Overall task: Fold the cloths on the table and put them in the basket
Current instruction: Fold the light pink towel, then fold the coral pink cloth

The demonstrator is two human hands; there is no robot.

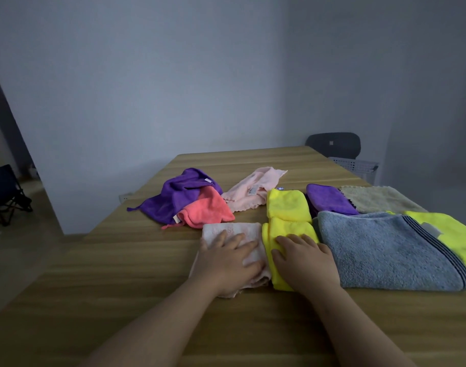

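**A:** From the head camera, how far along is the folding?

**B:** Partway, I'd say. Take the grey towel (385,250) as the marker. It lies folded, and touching its left edge is a folded yellow cloth (290,226). Left of that again is a pale pink cloth (226,230), folded into a small thick square. Just beyond the towel are a folded purple cloth (329,198) and a beige cloth (377,198) lying flat.

**A:** And what is left?

**B:** Well to the towel's far left is a rumpled heap, a purple cloth (173,197) with a coral cloth (208,210) lying on it. A light pink cloth (253,192) lies loosely beside them. None of these looks folded. The basket (356,166) stands beyond the towel, past the far edge of the table (147,260). I cannot see inside it, and every cloth in view is on the table.

**A:** The hands?

**B:** The left hand (226,263) lies flat on the pale pink square, fingers straight and spread, pressing rather than gripping. The right hand (303,263) rests flat on the yellow cloth, right beside the towel's left edge, fingers straight and close together.

**A:** How do the cloths look?

**B:** Soft and fluffy. The pink square shows stacked layers at its near edge.
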